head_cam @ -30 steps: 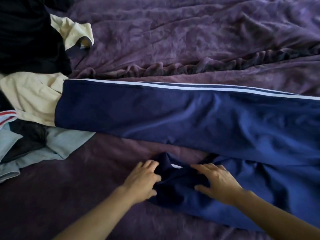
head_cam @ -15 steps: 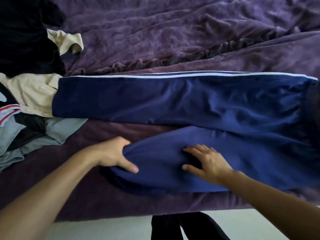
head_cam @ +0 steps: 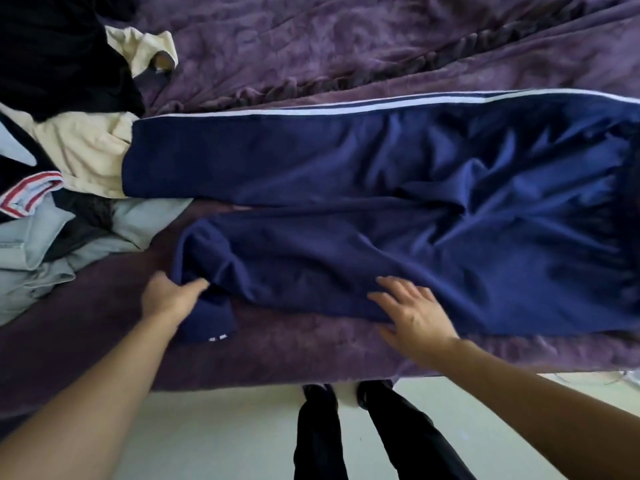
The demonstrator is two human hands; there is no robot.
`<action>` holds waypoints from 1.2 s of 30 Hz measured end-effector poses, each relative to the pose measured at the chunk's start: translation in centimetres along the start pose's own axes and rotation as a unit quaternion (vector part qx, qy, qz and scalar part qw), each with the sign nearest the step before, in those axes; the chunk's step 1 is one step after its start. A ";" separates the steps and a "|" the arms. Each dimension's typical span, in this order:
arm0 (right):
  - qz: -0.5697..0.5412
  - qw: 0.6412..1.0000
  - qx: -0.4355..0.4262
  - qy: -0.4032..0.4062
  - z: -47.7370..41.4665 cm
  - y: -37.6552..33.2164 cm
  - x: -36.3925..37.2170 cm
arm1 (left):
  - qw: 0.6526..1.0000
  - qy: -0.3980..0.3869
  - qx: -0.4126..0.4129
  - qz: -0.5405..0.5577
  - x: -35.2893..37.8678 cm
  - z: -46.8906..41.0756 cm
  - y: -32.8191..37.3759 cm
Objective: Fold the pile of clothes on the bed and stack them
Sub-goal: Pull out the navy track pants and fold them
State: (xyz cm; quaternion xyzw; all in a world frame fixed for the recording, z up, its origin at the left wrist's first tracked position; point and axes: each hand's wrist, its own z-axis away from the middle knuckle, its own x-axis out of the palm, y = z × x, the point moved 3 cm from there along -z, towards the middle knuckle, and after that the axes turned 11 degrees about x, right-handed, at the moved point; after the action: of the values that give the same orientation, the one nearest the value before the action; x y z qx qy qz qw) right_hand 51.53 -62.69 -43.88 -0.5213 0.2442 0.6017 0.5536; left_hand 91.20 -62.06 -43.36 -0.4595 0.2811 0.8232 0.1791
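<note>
On the bed [head_cam: 311,46], navy trousers [head_cam: 346,161]

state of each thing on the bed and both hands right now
navy track pants: spread lengthwise, unfolded, near leg's end crumpled
left hand: grips the near leg's end
right hand: open, fingers flat on the near leg
pile of clothes: unfolded heap, left
purple blanket: rumpled

The person's arms are bare as far as the view shows: the left forearm [head_cam: 86,393] and the right forearm [head_cam: 540,407] run uncovered into a bare left hand [head_cam: 166,299] and a bare right hand [head_cam: 415,313]. Lower in the head view the legs wear long dark trousers [head_cam: 318,441], near black, plain and loosely cut, with soft lengthwise folds in the cloth on each leg.
</note>
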 end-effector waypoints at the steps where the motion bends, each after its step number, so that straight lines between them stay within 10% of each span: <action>1: 0.013 0.999 -0.006 -0.052 -0.3 -1.5 1.3 | 0.999 -0.012 -0.025 0.016 1.2 0.8 -1.1; 9: 0.147 0.982 0.097 -0.063 -2.7 -4.3 4.1 | 0.995 -0.010 0.096 -0.020 -2.1 -1.8 -4.2; 13: 0.180 0.965 0.168 -0.088 -2.8 -2.6 2.7 | 0.945 0.137 0.248 -0.161 -12.4 -7.1 -5.7; 18: 0.090 0.987 0.128 -0.027 -3.4 -7.2 2.9 | 0.987 0.153 0.023 0.048 -15.9 -11.4 -9.6; 22: 0.085 0.995 0.051 -0.029 -4.7 -13.1 5.1 | 0.987 -0.007 0.023 0.162 -9.1 -9.3 -9.8; 29: 0.063 0.994 0.079 0.043 -7.2 -13.9 5.9 | 0.956 0.054 0.037 0.286 -7.2 -10.7 -8.8; 36: 0.014 0.999 -0.029 0.037 -3.3 -14.4 4.1 | 0.990 0.066 0.118 -0.044 -9.9 -6.0 -10.1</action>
State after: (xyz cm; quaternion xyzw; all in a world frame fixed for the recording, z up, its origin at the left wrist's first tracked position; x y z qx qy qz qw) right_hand 66.58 -60.02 -44.55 -0.5558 0.2545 0.5964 0.5202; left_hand 105.77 -58.34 -40.43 -0.5003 0.3672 0.7435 0.2489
